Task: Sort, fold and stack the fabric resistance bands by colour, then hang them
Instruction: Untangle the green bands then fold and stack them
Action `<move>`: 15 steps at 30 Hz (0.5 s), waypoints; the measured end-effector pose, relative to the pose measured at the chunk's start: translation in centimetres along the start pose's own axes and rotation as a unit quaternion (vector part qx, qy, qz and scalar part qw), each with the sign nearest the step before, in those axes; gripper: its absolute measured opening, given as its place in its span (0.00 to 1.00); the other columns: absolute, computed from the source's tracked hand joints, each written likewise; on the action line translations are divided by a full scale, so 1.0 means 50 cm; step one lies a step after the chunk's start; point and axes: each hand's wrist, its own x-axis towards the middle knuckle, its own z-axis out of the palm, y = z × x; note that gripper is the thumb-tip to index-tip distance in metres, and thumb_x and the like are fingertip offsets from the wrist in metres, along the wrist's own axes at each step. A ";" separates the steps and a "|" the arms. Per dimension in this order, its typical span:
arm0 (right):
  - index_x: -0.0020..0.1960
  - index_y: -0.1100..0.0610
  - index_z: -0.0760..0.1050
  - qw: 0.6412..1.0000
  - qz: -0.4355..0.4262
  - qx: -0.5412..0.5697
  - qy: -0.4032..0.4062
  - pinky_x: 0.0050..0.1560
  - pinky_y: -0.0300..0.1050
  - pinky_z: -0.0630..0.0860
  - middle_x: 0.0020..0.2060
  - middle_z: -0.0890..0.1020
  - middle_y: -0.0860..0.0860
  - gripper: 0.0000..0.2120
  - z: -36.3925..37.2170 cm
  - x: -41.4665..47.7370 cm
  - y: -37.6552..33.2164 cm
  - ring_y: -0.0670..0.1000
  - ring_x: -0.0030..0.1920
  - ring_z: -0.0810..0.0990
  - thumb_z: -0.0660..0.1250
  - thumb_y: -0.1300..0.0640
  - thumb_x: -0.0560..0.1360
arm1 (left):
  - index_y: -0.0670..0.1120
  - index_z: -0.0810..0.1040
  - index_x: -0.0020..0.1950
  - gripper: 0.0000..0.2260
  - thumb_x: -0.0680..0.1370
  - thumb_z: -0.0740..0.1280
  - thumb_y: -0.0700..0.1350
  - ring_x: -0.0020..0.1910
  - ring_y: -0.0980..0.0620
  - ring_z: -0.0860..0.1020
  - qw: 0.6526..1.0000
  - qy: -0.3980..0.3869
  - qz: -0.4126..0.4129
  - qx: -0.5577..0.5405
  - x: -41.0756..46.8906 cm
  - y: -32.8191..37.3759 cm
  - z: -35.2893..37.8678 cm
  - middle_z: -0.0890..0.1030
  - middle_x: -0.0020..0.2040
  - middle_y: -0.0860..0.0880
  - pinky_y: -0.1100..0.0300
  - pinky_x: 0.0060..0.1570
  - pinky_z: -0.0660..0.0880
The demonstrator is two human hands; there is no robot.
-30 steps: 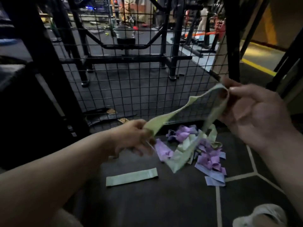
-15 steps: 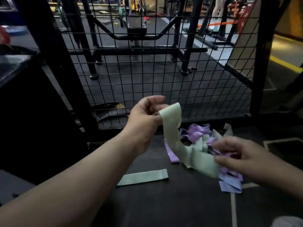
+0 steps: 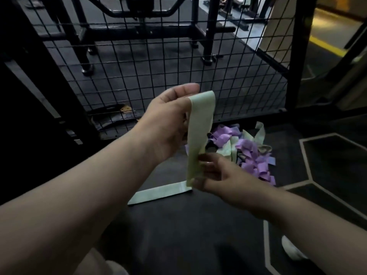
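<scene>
A pale green fabric band (image 3: 199,133) hangs upright between my hands. My left hand (image 3: 168,124) pinches its folded top end, and my right hand (image 3: 216,175) pinches its lower end just above the floor. Flat on the dark mat beneath lies another pale green band (image 3: 158,194), folded. Behind my right hand sits a tangled pile of purple and green bands (image 3: 248,153).
A black wire mesh panel (image 3: 158,66) stands just beyond the pile, with a black post (image 3: 297,56) at its right. Gym machine frames show behind it. A white shoe (image 3: 290,251) is at the lower right on the mat with pale lines.
My right hand has come down from the upper right to below my left hand, so the green band now hangs straight instead of stretching sideways. The view has tilted down.
</scene>
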 end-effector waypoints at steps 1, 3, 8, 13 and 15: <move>0.58 0.41 0.70 1.000 -0.001 -0.004 0.012 0.51 0.29 0.76 0.52 0.79 0.38 0.17 0.001 0.000 0.002 0.32 0.50 0.79 0.73 0.53 0.74 | 0.47 0.80 0.53 0.10 0.78 0.65 0.34 0.31 0.51 0.78 1.000 -0.001 -0.005 -0.009 0.000 0.003 -0.003 0.82 0.38 0.48 0.59 0.36 0.74; 0.53 0.45 0.73 0.999 0.007 0.000 0.038 0.51 0.32 0.78 0.50 0.81 0.42 0.11 -0.002 -0.002 0.002 0.36 0.48 0.81 0.72 0.52 0.75 | 0.47 0.81 0.54 0.10 0.78 0.66 0.35 0.34 0.51 0.78 1.000 0.004 -0.008 -0.028 0.001 0.007 -0.009 0.82 0.40 0.47 0.58 0.37 0.75; 0.50 0.59 0.77 0.997 -0.044 0.047 0.039 0.45 0.37 0.78 0.36 0.82 0.47 0.05 -0.016 -0.013 -0.017 0.45 0.41 0.81 0.69 0.58 0.77 | 0.45 0.81 0.52 0.08 0.77 0.67 0.35 0.36 0.51 0.79 0.999 0.042 -0.005 -0.023 0.009 0.012 -0.027 0.82 0.43 0.46 0.58 0.36 0.77; 0.55 0.54 0.76 0.979 -0.124 0.090 0.131 0.50 0.44 0.79 0.45 0.84 0.52 0.06 -0.051 -0.028 -0.050 0.54 0.47 0.82 0.64 0.60 0.80 | 0.45 0.82 0.50 0.16 0.75 0.60 0.28 0.40 0.46 0.80 0.987 0.096 -0.060 0.118 0.022 -0.002 -0.058 0.82 0.45 0.43 0.58 0.33 0.79; 0.55 0.55 0.79 0.975 -0.133 0.108 0.143 0.49 0.45 0.82 0.48 0.85 0.55 0.08 -0.067 -0.036 -0.066 0.58 0.51 0.84 0.62 0.60 0.81 | 0.49 0.83 0.49 0.23 0.70 0.57 0.27 0.43 0.44 0.79 0.970 0.108 -0.066 0.205 0.025 -0.015 -0.062 0.81 0.46 0.42 0.57 0.36 0.78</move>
